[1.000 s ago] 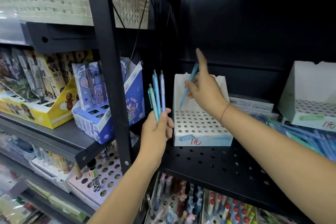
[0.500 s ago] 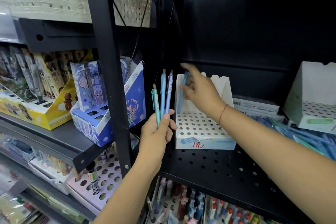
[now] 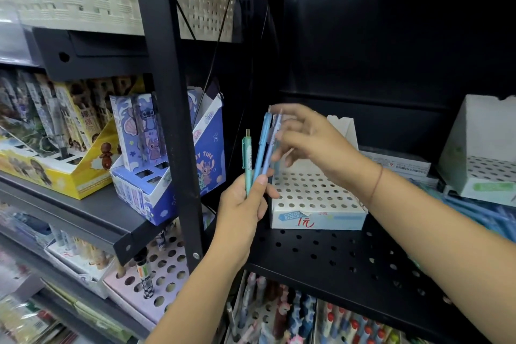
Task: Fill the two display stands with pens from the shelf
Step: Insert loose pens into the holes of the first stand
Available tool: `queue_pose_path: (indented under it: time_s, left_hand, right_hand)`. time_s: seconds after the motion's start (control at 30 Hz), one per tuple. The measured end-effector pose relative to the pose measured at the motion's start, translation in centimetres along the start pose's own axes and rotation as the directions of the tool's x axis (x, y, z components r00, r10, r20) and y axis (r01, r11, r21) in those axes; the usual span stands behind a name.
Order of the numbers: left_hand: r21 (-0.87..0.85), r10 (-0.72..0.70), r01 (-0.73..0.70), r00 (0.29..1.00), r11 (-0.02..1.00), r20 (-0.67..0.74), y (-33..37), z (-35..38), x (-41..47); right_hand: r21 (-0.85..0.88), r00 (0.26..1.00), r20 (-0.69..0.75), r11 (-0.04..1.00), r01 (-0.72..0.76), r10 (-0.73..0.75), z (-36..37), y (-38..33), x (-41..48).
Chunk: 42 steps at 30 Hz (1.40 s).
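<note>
A person's left hand [image 3: 245, 204] is gripping three slim pens [image 3: 261, 148] upright by their lower barrels, just in front of the near display stand [image 3: 315, 193] on the black shelf [image 3: 321, 254]. The right hand [image 3: 312, 139], smeared by motion, is reaching across their tops; whether it is pinching one cannot be told. The pens are looking light, stiff and smooth, probably best pinched mid-barrel. The second stand [image 3: 485, 176] is being cut off at the right edge, with loose pens [image 3: 474, 212] blurring beside it.
</note>
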State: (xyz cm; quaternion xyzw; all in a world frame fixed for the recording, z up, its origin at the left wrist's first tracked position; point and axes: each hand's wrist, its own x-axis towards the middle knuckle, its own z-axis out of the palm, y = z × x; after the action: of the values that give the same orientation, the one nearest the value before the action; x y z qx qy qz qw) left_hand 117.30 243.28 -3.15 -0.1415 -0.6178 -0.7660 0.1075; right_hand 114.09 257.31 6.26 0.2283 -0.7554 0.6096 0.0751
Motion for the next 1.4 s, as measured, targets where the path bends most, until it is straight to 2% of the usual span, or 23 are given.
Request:
queue_pose_path:
  time_s: [0.03, 0.1, 0.2, 0.27, 0.37, 0.47, 0.57, 0.8, 1.0, 1.13, 1.2, 1.27, 1.33, 1.4]
  left_hand:
    - [0.011, 0.000, 0.000, 1.000, 1.000, 0.005, -0.1, 0.0, 0.0]
    - [0.027, -0.002, 0.002, 1.000, 1.000, 0.015, -0.1, 0.1, 0.0]
    - [0.024, -0.007, 0.007, 1.000, 1.000, 0.018, -0.1, 0.1, -0.1]
    - [0.009, -0.007, 0.007, 1.000, 1.000, -0.005, -0.2, 0.1, 0.0]
    - [-0.014, -0.001, 0.001, 0.999, 1.000, -0.033, -0.1, 0.1, 0.0]
    - [-0.025, -0.001, 0.000, 0.999, 1.000, -0.041, 0.1, 0.1, 0.0]
    - [-0.020, 0.002, -0.003, 0.999, 1.000, -0.042, 0.2, 0.1, -0.1]
    - [-0.020, -0.014, 0.014, 0.999, 1.000, -0.029, 0.2, 0.1, -0.1]
    - [-0.007, -0.031, 0.031, 0.999, 1.000, -0.023, 0.3, 0.1, 0.0]
    - [0.009, -0.034, 0.034, 0.999, 0.999, -0.014, 0.3, 0.1, -0.1]
    - [0.013, -0.034, 0.034, 0.999, 0.999, -0.011, 0.4, 0.1, -0.1]
    - [0.016, -0.037, 0.038, 0.999, 0.999, -0.009, 0.4, 0.1, -0.1]
    - [0.016, -0.039, 0.039, 0.999, 0.999, -0.005, 0.4, 0.2, -0.1]
    - [0.027, -0.032, 0.031, 0.999, 0.999, 0.021, 0.5, 0.3, -0.2]
  right_hand:
    - [0.030, 0.996, 0.082, 0.999, -0.023, 0.020, 0.1, -0.3, -0.3]
    - [0.025, 0.996, 0.094, 1.000, -0.001, -0.001, 0.4, -0.2, -0.6]
    - [0.039, 0.995, -0.088, 0.998, 0.044, -0.041, -0.4, -0.1, 0.0]
    - [0.001, 0.963, -0.254, 0.996, 0.089, -0.086, -1.9, -0.5, 0.7]
    - [-0.203, 0.894, -0.409, 0.974, 0.105, -0.181, -4.1, -0.6, 1.7]
    - [-0.386, 0.896, -0.372, 0.918, 0.089, -0.243, -3.9, 0.5, 2.0]
    - [-0.491, 0.919, -0.298, 0.867, 0.085, -0.259, -2.6, 2.0, 2.3]
    - [-0.515, 0.914, -0.269, 0.848, 0.129, -0.303, -1.7, 2.8, 2.6]
    - [-0.615, 0.940, -0.190, 0.781, 0.111, -0.283, -0.8, 4.1, 2.7]
    - [-0.666, 0.916, -0.260, 0.743, 0.058, -0.305, -0.8, 4.1, 2.3]
    - [-0.624, 0.886, -0.329, 0.780, 0.055, -0.326, -0.8, 3.1, 1.9]
    - [-0.421, 0.888, -0.367, 0.901, 0.108, -0.278, -0.2, 1.6, 1.2]
    - [-0.166, 0.947, -0.277, 0.979, 0.118, -0.161, 0.6, 0.1, 0.3]
    - [-0.087, 0.987, -0.133, 0.993, 0.076, -0.087, 1.4, -0.4, -0.5]
